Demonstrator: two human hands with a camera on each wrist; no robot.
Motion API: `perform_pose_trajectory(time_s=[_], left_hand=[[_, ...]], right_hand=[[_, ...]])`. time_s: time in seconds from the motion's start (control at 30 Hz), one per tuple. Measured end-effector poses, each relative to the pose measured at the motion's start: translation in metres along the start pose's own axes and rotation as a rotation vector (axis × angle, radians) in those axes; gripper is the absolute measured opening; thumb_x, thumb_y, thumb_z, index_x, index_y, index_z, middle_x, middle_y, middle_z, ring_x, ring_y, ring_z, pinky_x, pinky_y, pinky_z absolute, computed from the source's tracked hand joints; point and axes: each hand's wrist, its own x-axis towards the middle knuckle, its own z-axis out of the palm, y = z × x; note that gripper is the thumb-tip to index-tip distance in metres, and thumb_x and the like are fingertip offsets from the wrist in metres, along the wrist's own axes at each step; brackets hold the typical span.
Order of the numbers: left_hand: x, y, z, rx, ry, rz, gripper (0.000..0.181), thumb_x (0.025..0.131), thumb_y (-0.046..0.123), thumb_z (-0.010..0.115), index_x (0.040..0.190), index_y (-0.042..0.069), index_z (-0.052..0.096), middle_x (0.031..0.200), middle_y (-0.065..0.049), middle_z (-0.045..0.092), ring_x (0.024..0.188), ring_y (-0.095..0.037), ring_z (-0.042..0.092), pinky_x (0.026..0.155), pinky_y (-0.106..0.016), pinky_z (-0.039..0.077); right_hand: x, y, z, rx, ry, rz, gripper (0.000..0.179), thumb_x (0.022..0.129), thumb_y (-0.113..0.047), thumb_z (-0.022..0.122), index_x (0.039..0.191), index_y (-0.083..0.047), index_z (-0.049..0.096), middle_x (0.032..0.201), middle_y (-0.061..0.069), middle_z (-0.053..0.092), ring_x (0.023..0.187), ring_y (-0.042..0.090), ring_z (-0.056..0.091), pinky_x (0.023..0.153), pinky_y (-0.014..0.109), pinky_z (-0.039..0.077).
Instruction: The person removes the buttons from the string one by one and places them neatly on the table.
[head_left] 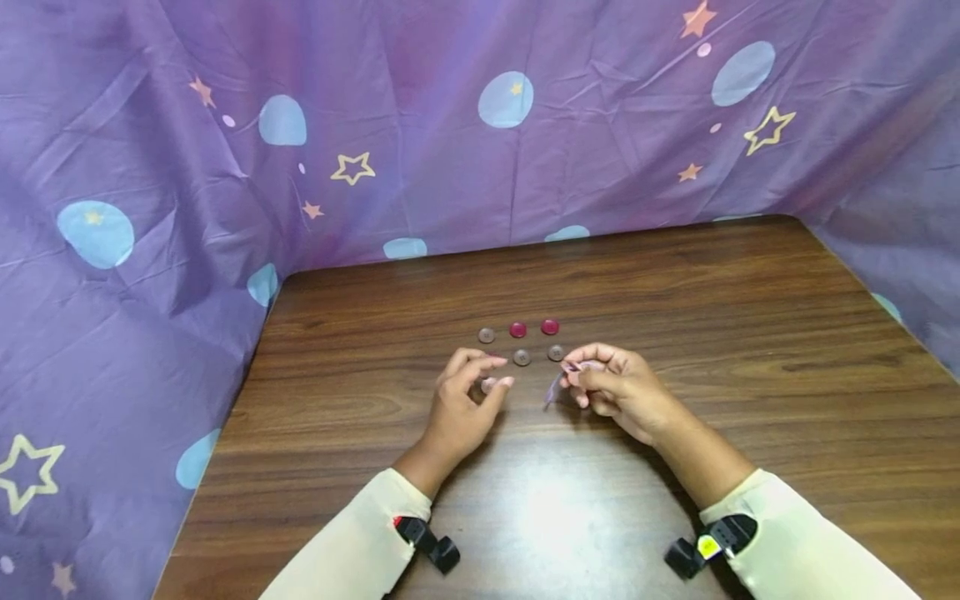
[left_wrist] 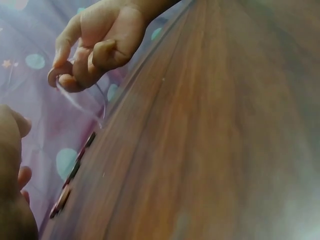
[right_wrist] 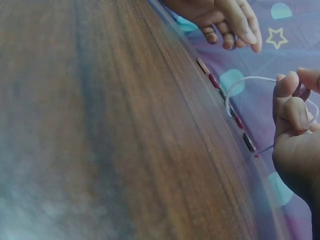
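My right hand [head_left: 626, 387] pinches a round brownish button [left_wrist: 61, 74] between thumb and fingers. A thin pale-purple string [head_left: 553, 390] passes at the button and hangs down in loops below those fingers; in the right wrist view the string [right_wrist: 245, 80] arcs out to the left. To the left, my left hand [head_left: 461, 404] hovers near the button rows, thumb and fingertips apart, with nothing seen between them. On the table lie grey-brown buttons [head_left: 521, 357] and dark red buttons [head_left: 518, 330] in two short rows. The left fingers partly cover one reddish button.
The brown wood-grain table [head_left: 337, 417] reaches back to a purple curtain [head_left: 442, 150] printed with stars and blue spots, which also hangs along both sides. Glare from a light lies on the table between the forearms. Each sleeve carries a black wrist strap [head_left: 426, 540].
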Motion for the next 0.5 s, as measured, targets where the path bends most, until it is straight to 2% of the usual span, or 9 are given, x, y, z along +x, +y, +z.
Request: perform_pose_trajectory(time_s=[0.13, 0.3, 0.5], left_hand=[[0.001, 0.004, 0.007, -0.052, -0.015, -0.063, 0.026, 0.093, 0.003, 0.084, 0.117, -0.002, 0.077, 0.111, -0.022, 0.068, 0.086, -0.037, 0.068, 0.075, -0.043, 0.062], [0.0, 0.013, 0.019, -0.162, -0.003, -0.147, 0.024, 0.094, 0.003, 0.083, 0.117, -0.001, 0.078, 0.107, -0.027, 0.069, 0.083, -0.038, 0.064, 0.07, -0.028, 0.054], [-0.001, 0.02, 0.028, -0.218, -0.02, -0.178, 0.023, 0.094, 0.002, 0.082, 0.116, -0.005, 0.076, 0.101, -0.027, 0.067, 0.086, -0.036, 0.064, 0.072, -0.02, 0.052]], right_hand=[[0.001, 0.001, 0.003, -0.02, 0.018, 0.023, 0.02, 0.101, 0.004, 0.066, 0.113, -0.012, 0.068, 0.098, -0.005, 0.08, 0.066, 0.005, 0.061, 0.048, 0.014, 0.037], [0.001, 0.001, 0.004, -0.048, 0.025, 0.026, 0.02, 0.099, 0.004, 0.072, 0.113, -0.01, 0.067, 0.102, -0.004, 0.081, 0.065, 0.004, 0.062, 0.048, 0.014, 0.041], [0.001, 0.001, 0.004, -0.067, 0.03, 0.025, 0.023, 0.096, 0.006, 0.073, 0.111, -0.01, 0.067, 0.099, -0.004, 0.08, 0.062, 0.003, 0.064, 0.048, 0.014, 0.045]])
